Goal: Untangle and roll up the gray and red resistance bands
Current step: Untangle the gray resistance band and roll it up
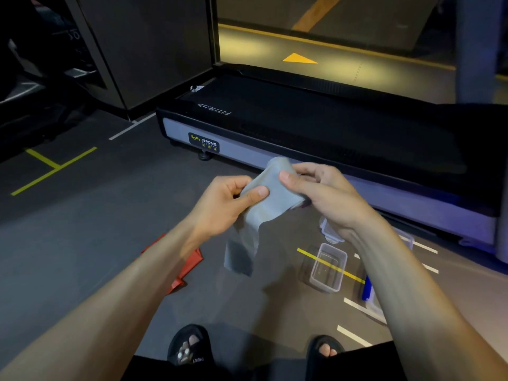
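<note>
Dark gym floor (82, 215) by a treadmill (302, 127): left hand (222, 204) and right hand (321, 193) both pinch the gray band (268, 199) at chest height, its tail hanging free, probably for rolling; the red band (189, 266) waits on the floor, apart.

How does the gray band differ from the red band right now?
The gray band is held up, gripped by the left hand and right hand; the red band lies untouched on the floor. The gray band's top is partly rolled with its tail hanging; the red band is crumpled. Both are flat bands.
</note>
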A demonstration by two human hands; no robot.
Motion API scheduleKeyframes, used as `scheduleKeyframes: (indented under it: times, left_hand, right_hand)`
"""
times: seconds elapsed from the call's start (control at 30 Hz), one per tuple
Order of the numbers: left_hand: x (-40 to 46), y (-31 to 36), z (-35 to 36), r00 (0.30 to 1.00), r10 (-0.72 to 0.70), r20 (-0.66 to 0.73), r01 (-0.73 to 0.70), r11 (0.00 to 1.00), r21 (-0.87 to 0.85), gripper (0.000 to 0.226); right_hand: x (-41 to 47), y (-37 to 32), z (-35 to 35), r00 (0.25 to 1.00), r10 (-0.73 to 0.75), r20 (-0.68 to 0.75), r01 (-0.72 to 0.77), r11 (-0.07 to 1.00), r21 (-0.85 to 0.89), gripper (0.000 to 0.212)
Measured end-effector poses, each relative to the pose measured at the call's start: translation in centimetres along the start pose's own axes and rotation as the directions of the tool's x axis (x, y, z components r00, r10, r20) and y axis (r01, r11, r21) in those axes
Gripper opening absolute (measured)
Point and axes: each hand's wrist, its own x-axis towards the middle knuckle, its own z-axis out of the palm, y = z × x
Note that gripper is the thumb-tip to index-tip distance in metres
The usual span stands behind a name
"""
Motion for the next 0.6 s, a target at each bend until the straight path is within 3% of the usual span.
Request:
scheduleKeyframes:
  times: [0.23,0.5,0.6]
  left_hand:
    - [0.08,0.6,0.11,0.999,-0.034,-0.021,0.033,0.999,-0.043,0.048]
    - [-0.35,0.31,-0.02,0.999,-0.028,-0.038,0.029,0.999,0.024,0.062]
    - [-0.34,0.4,0.32,0.998,-0.022,-0.056,0.025,0.998,0.057,0.065]
  right_hand:
    - [0.14,0.31,0.39,0.998,0.06,0.032,-0.063,0.992,0.108,0.039]
    - [-0.18,0.36,0.79,0.989,0.021,0.149,-0.004,0.994,-0.109,0.027]
    - [-0.17,0.31,0.76,0.996,-0.014,0.092,0.025,0.992,-0.126,0.029]
